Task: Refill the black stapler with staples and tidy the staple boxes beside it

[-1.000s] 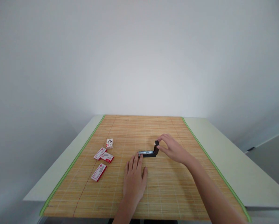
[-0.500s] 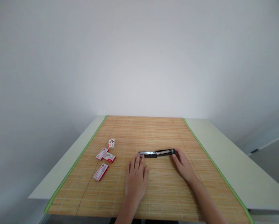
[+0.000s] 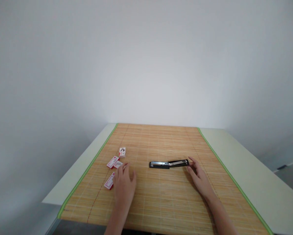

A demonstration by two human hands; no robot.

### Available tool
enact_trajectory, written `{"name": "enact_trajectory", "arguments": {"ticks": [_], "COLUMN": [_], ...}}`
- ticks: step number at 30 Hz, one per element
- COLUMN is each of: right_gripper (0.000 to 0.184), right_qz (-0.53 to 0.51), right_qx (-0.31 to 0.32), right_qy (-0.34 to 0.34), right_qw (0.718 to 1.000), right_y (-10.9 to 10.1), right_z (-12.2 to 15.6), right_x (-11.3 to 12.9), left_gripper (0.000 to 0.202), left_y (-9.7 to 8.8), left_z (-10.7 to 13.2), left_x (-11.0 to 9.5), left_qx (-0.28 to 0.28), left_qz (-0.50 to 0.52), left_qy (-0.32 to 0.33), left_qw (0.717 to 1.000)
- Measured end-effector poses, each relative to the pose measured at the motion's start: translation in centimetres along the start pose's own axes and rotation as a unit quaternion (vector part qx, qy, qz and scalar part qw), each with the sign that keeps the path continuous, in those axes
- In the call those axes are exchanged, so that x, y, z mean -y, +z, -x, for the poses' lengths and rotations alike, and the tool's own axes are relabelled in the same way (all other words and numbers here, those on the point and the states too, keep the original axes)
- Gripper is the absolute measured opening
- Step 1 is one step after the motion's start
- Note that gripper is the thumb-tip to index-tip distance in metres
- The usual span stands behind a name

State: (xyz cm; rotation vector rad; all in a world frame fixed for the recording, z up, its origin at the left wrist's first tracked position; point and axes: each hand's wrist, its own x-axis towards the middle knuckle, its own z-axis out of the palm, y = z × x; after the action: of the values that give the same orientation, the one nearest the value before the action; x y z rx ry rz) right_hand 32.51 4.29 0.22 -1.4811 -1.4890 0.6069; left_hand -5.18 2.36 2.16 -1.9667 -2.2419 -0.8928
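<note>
Bamboo matting [image 3: 170, 140] edged in green lies across the pale table [image 3: 254, 169] before a white wall [image 3: 161, 65], the stapler [image 3: 169, 164] unfolded near the mat's middle, the right hand [image 3: 199, 181] loosely spread at its end, the left hand [image 3: 124, 186] half-curled over small boxes [image 3: 112, 162], its grip unclear.

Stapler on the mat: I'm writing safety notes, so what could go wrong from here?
The right hand, at the right end of the open stapler, could jog it, as no hand steadies the other end. The left hand, partly hiding the small boxes, could knock one askew.
</note>
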Motion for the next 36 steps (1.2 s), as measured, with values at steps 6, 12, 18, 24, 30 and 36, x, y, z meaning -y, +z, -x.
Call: {"name": "enact_trajectory", "arguments": {"ticks": [6, 12, 18, 24, 30, 36], "right_gripper": [0.061, 0.060, 0.062, 0.063, 0.054, 0.030], "right_qz": [0.000, 0.016, -0.006, -0.023, -0.039, 0.051], "right_qx": [0.002, -0.002, 0.015, -0.009, -0.104, -0.070], "right_qy": [0.011, 0.009, 0.007, 0.020, 0.055, 0.016], "right_qw": [1.000, 1.000, 1.000, 0.999, 0.992, 0.996], "right_y": [0.0, 0.0, 0.0, 0.1, 0.1, 3.2], "right_z": [0.0, 0.0, -0.1, 0.0, 2.5, 6.4], "right_x": [-0.3, -0.4, 0.0, -0.7, -1.5, 1.7], "left_gripper": [0.039, 0.019, 0.005, 0.038, 0.049, 0.034], "left_y": [-1.5, -0.9, -0.6, -1.0, -0.9, -0.8], "left_z": [-1.1, -2.7, -3.3, -0.1, 0.0, 0.1], "left_x": [3.4, 2.1, 1.2, -0.4, 1.2, -1.0], "left_qx": [-0.003, 0.007, 0.089, 0.167, 0.186, 0.216], "left_qz": [-0.102, -0.067, 0.030, 0.232, 0.203, 0.201], "left_qy": [-0.045, -0.008, 0.019, 0.120, 0.130, 0.146], "left_qw": [0.994, 0.998, 0.995, 0.951, 0.952, 0.944]}}
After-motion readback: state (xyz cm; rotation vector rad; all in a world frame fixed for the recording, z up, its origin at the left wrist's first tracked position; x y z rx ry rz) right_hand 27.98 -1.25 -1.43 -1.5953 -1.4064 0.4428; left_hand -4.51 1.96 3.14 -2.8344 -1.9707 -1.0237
